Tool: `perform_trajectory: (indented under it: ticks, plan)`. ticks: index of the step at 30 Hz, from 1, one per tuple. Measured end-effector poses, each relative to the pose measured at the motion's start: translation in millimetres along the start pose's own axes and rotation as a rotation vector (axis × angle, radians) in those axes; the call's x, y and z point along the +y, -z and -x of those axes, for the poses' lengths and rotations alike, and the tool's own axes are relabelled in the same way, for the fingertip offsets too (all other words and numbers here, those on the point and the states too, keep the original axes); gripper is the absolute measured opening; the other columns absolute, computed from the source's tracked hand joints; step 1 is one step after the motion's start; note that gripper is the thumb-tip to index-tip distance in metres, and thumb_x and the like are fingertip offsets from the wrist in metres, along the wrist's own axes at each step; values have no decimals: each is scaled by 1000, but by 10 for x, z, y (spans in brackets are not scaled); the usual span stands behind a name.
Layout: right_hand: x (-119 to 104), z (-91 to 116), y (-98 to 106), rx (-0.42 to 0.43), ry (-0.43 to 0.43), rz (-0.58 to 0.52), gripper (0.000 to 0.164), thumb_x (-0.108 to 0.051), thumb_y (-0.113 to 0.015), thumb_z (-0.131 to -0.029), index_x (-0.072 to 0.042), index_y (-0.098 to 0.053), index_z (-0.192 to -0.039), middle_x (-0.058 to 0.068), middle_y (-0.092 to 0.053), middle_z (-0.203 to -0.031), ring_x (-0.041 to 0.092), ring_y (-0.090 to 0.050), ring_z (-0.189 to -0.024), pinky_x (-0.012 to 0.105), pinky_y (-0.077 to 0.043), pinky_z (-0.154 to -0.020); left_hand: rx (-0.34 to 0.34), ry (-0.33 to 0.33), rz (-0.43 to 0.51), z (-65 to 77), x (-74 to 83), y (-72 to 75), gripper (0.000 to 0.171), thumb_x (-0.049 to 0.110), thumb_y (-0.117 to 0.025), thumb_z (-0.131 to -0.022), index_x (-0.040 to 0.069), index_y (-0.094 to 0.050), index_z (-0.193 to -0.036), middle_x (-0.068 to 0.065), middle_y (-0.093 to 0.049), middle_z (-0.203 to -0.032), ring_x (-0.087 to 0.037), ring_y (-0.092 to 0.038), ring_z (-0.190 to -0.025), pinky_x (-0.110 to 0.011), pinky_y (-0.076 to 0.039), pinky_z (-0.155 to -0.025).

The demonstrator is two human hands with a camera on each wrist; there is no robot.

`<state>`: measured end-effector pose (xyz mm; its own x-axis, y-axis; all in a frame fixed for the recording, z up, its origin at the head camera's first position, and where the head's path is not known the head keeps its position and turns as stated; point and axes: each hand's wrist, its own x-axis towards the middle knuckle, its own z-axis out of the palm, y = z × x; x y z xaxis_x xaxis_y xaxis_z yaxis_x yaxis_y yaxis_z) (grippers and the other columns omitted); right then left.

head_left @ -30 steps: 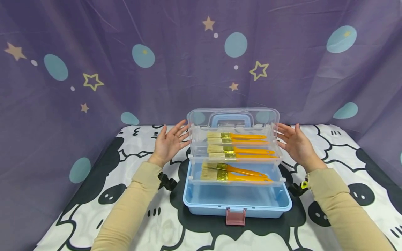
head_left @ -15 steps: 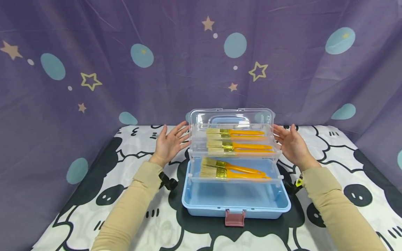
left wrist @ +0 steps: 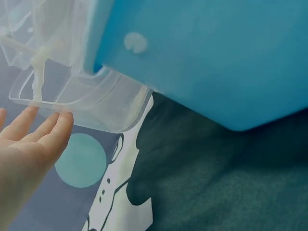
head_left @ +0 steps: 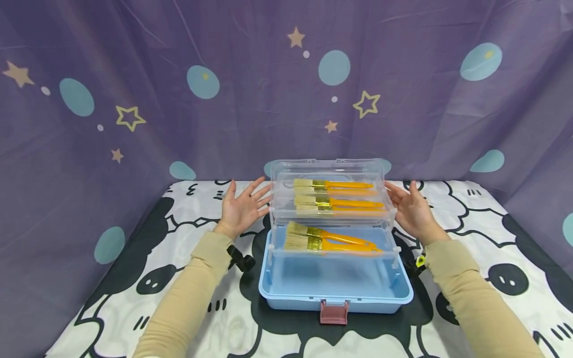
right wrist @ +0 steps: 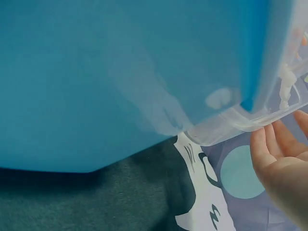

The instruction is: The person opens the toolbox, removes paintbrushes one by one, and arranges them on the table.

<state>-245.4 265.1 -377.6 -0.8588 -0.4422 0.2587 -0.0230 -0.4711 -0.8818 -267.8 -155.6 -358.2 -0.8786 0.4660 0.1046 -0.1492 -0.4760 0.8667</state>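
Note:
A light blue plastic box (head_left: 335,301) with a pinkish-brown latch (head_left: 334,313) stands with its clear lid (head_left: 329,166) tipped back. Stepped clear trays hold several flat paintbrushes with orange handles; two brushes (head_left: 340,243) lie in the lowest tray. My left hand (head_left: 241,211) is spread palm up at the lid's left side, its fingertips right at the lid's rim in the left wrist view. My right hand (head_left: 413,214) mirrors it on the right, fingers straight and fingertips at the rim in the right wrist view.
The box's blue lower compartment (head_left: 331,278) shows in front of the trays. Under it lies a white and black cartoon-print cloth (head_left: 233,293). A purple curtain (head_left: 250,119) with stars and ovals hangs close behind the lid.
The clear lid has swung farther back, hiding most of its blue handle. The trays with the paintbrushes have moved up and back. My right hand has shifted slightly left with the lid.

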Motion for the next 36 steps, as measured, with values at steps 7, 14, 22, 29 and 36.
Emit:
perform_trajectory:
  ticks: [7,14,22,29,36]
  plan:
    - [30,-11,43,-15,-33,-75,65,-57,-8,-98,-23,-56,-126,-7,-59,-122,9,-56,-111,23,-45,-93,30,25,18,-38,-29,3,78,67,-6,-93,18,-5,-154,-13,-5,-160,-36,-1,-146,-51,-1,-117]
    - [71,-21,71,39,-75,-131,69,-60,-7,-96,-20,-33,-146,-4,-56,-121,10,-57,-109,26,-46,-92,81,70,117,-53,-43,2,77,68,-8,-93,20,-10,-154,-11,-7,-160,-34,-5,-146,-45,-13,-113]
    - [102,-6,118,55,-84,-415,74,-65,-16,-94,-19,-15,-152,8,-59,-121,21,-58,-111,34,-47,-94,97,92,234,-45,-48,-3,77,69,-10,-93,21,-11,-154,-10,-3,-160,-33,-1,-146,-45,-7,-116]
    - [117,28,135,85,-119,-474,69,-68,-22,-92,-21,-40,-139,13,-31,-148,23,-56,-112,37,-45,-96,91,117,207,-38,-79,33,79,71,-7,-91,22,-6,-154,-10,-1,-160,-34,10,-145,-46,-2,-117]
    - [123,35,120,143,-145,-454,78,-72,-21,-89,-31,-3,-153,3,27,-155,22,-57,-110,35,-44,-95,86,121,222,-39,-103,71,81,73,-7,-90,23,-7,-154,-11,-3,-160,-34,5,-146,-44,-11,-114]
